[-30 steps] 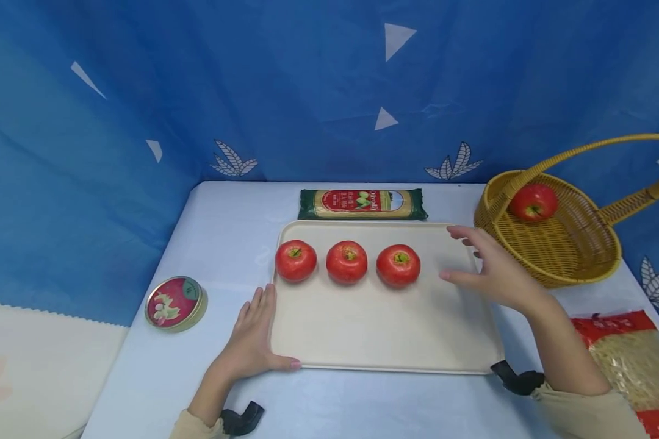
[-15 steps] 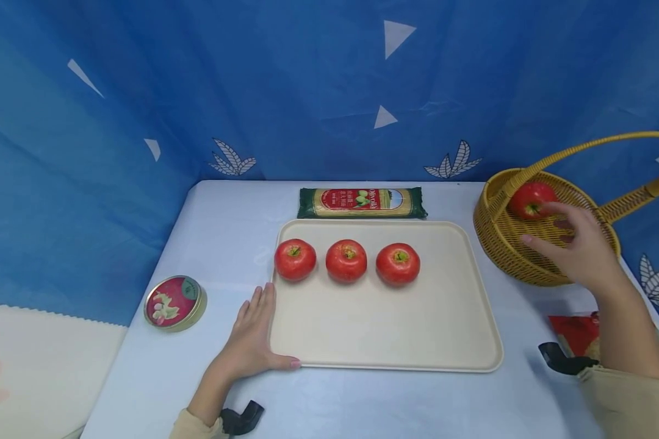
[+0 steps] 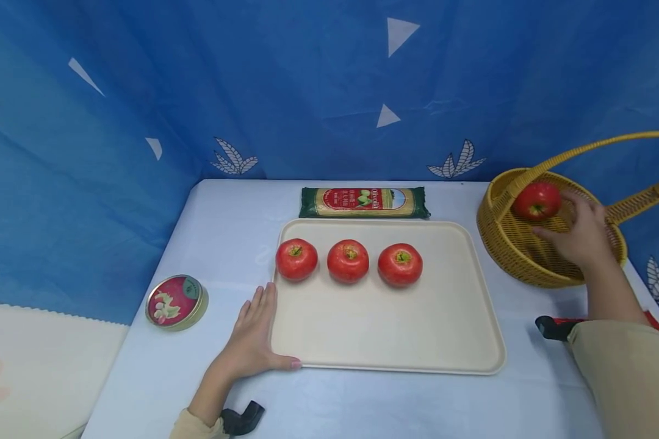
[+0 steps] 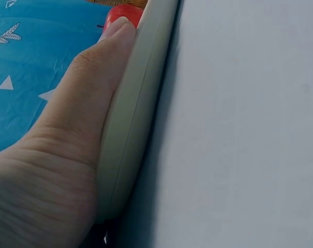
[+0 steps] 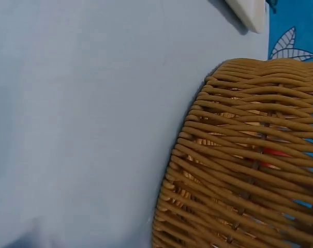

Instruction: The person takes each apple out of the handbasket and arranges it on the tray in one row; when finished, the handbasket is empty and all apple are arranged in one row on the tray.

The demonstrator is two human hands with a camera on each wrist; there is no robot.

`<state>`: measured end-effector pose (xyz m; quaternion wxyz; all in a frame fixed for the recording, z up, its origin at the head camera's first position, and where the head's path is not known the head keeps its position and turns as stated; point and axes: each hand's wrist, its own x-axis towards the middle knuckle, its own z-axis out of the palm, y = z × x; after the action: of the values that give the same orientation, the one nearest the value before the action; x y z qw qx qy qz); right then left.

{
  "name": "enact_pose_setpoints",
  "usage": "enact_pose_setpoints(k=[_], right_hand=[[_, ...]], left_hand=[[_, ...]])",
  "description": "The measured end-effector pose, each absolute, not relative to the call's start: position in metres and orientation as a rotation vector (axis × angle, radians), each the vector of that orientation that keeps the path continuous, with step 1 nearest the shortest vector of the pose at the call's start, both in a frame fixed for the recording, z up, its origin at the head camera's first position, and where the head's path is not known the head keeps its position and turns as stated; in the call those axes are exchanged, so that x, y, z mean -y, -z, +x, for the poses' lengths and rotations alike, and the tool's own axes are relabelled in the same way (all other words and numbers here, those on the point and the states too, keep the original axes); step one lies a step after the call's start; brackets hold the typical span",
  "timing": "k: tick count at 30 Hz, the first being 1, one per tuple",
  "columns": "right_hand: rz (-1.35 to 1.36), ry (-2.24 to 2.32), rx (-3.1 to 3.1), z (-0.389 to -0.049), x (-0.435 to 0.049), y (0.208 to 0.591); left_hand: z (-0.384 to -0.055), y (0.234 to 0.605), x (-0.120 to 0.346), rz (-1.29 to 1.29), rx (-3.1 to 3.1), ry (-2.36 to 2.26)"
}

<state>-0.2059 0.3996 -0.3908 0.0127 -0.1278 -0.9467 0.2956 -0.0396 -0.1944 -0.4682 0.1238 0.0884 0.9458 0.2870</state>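
Observation:
Three red apples point(image 3: 348, 261) sit in a row on a cream tray point(image 3: 384, 329) in the head view. My left hand point(image 3: 252, 341) rests at the tray's near left corner, fingers straight along the left side and thumb along the front edge. The left wrist view shows that thumb point(image 4: 86, 93) against the tray's side. My right hand point(image 3: 584, 235) is inside a yellow wicker basket point(image 3: 496, 244), fingers right at the far right side of another red apple point(image 3: 537, 200), thumb just below it. In the right wrist view the basket's woven wall point(image 5: 249, 139) hides the hand.
A green-ended pack of spaghetti point(image 3: 365, 202) lies behind the tray. A round tin point(image 3: 174, 303) with a red lid stands on the left. The basket's tall handle point(image 3: 587, 146) arches over its opening. A red package point(image 3: 568, 321) lies mostly under the right forearm.
My right hand has moved from above the tray's right side, over to the right, and down into the basket beside the apple. The left hand stays at the tray's corner.

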Motion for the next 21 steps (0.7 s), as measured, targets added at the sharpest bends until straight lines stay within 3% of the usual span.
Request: enact_pose_setpoints(k=[21], right_hand=[[-0.313, -0.92, 3.027, -0.235, -0.414, 0.41]], left_hand=[[-0.04, 0.465, 0.193, 0.224, -2.729, -0.867]])
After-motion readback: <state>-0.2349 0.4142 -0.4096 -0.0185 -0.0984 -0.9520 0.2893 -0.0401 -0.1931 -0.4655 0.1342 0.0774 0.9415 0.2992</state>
